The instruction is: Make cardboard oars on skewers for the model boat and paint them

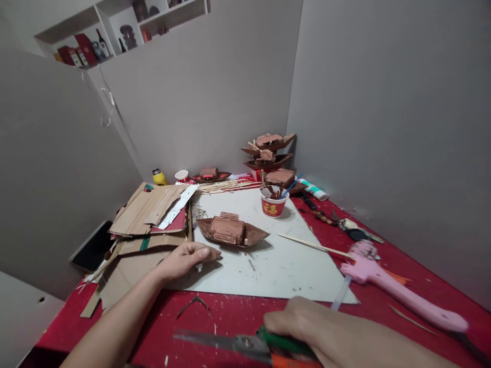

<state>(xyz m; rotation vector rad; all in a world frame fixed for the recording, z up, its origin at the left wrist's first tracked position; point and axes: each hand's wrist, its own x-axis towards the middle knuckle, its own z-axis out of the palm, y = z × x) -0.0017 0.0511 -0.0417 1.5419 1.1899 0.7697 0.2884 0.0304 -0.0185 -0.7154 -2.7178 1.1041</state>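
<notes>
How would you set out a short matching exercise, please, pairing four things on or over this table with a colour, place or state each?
Column one
1. Scissors
2. Glue gun
3. Nearest model boat
4. Red-and-white cup

Column two
A. Has a blue stick leaning in it
B. Reddish brown, pointed at both ends
C. Held in the right hand
D. Pink, lying at the table's right side

Right pairs: 1-C, 2-D, 3-B, 4-A
</notes>
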